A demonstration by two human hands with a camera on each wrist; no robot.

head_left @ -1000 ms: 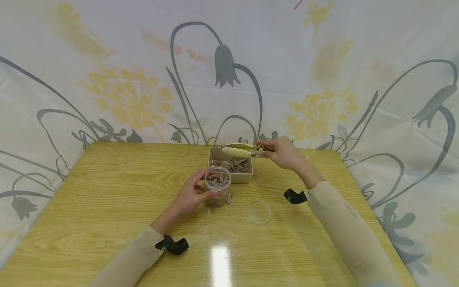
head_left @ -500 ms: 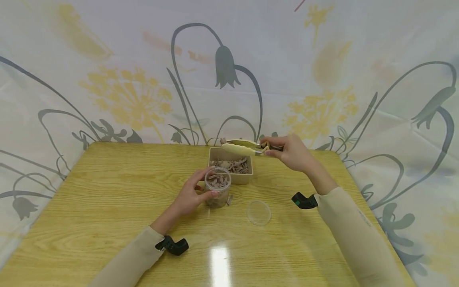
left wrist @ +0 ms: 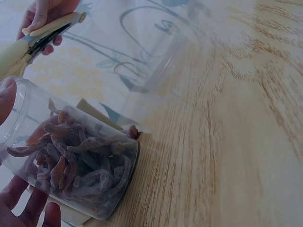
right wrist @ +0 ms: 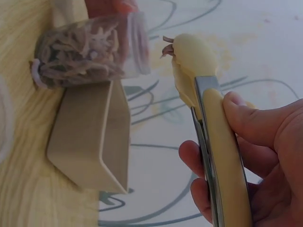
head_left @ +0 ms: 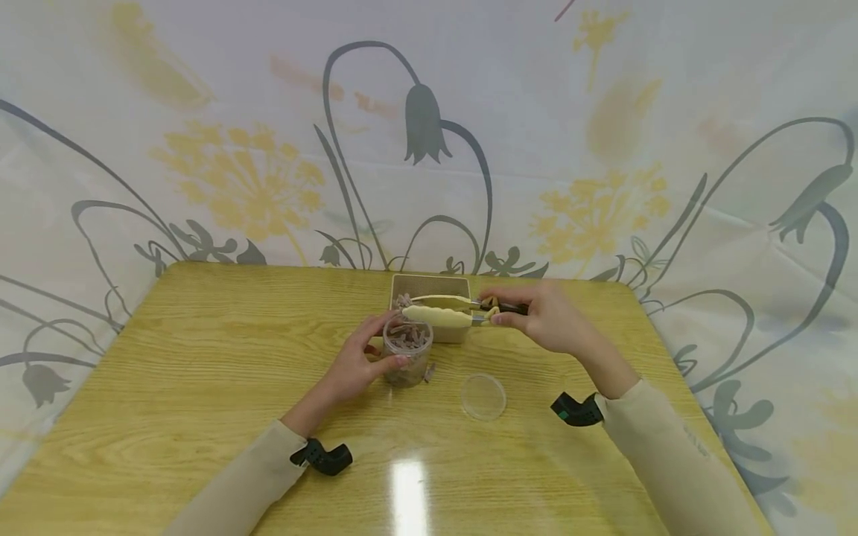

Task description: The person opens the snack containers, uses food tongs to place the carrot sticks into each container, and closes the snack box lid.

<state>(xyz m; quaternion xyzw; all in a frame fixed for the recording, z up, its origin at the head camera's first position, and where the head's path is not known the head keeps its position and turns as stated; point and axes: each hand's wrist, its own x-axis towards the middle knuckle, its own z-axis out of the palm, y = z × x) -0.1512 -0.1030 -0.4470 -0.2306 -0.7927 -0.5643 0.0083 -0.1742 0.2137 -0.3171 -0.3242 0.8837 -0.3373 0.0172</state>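
Observation:
My left hand (head_left: 362,361) grips a clear jar (head_left: 406,368) that stands without its lid on the table, holding many brownish dried strips (left wrist: 71,156). My right hand (head_left: 553,316) holds yellow-and-metal tongs (head_left: 442,317) level above the jar's far rim. Between the tong tips a few dried strips (right wrist: 167,47) are pinched, poking out at the end. Behind the jar is a beige rectangular box (head_left: 429,285); the tongs cover much of its inside in the head view. One loose strip (head_left: 430,372) lies beside the jar's base.
A clear round lid (head_left: 483,397) lies flat on the wooden table (head_left: 221,372), to the right of the jar. A patterned cloth (head_left: 255,134) hangs behind the table's far edge. Each sleeve carries a black wrist mount (head_left: 576,409).
The right hand first drew up and right with the loaded tongs, then lowered them toward me, from over the box to the jar's mouth. The left hand and jar stayed put.

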